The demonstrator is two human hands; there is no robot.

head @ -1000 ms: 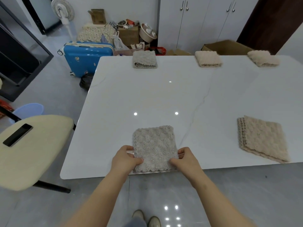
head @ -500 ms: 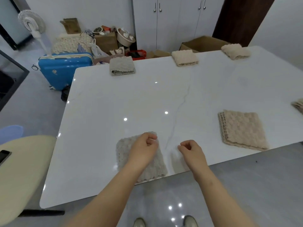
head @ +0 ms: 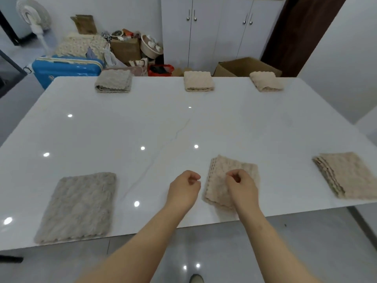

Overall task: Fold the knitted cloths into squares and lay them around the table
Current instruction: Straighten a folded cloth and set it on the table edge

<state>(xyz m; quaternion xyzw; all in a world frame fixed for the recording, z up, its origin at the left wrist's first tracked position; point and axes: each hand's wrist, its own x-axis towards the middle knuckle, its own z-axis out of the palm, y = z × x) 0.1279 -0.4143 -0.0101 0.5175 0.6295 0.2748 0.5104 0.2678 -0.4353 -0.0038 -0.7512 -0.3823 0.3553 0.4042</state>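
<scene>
Six folded knitted cloths lie around the white table (head: 183, 129). At the near left is a grey cloth (head: 77, 207), with nothing touching it. A beige cloth (head: 222, 180) lies at the near middle, and another beige cloth (head: 346, 174) at the near right. Along the far edge are a grey cloth (head: 114, 81) and two beige cloths (head: 199, 81) (head: 266, 81). My left hand (head: 184, 188) hovers over bare table just left of the middle beige cloth, fingers loosely curled, holding nothing. My right hand (head: 241, 186) is over that cloth, loosely curled, hiding part of it.
Beyond the far edge of the table stand a blue suitcase (head: 65, 70), an open cardboard box (head: 244, 67), a heap of bags and boxes (head: 130, 48), a white fan (head: 33, 15) and white cabinets (head: 214, 27). Grey floor shows below the near table edge.
Both hands let go of the grey cloth, which stays flat at the near left. I shifted right along the table, and my hands now sit at the middle beige cloth.
</scene>
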